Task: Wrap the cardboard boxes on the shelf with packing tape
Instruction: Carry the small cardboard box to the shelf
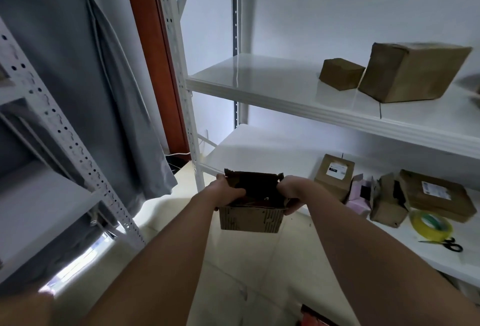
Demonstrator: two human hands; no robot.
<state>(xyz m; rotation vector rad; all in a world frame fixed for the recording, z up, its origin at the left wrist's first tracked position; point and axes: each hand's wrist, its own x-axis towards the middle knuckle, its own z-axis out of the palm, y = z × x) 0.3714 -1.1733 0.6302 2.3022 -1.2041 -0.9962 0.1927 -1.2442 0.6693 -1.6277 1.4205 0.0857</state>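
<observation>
I hold a small open cardboard box (250,219) in the air in front of the white shelf (285,149). My left hand (225,191) grips its left flap and wall. My right hand (289,191) grips its right side, fingers curled over the edge. The box's top flaps stand up and its inside is dark. A yellow-green roll of packing tape (431,224) lies on the lower shelf board to the right, with black-handled scissors (450,244) beside it. Both are well apart from my hands.
Several more cardboard boxes (333,177) and a pink carton (359,197) sit on the lower board. Two closed boxes (410,73) rest on the upper board (259,86). A second white rack (65,133) and a grey curtain (104,78) stand at left.
</observation>
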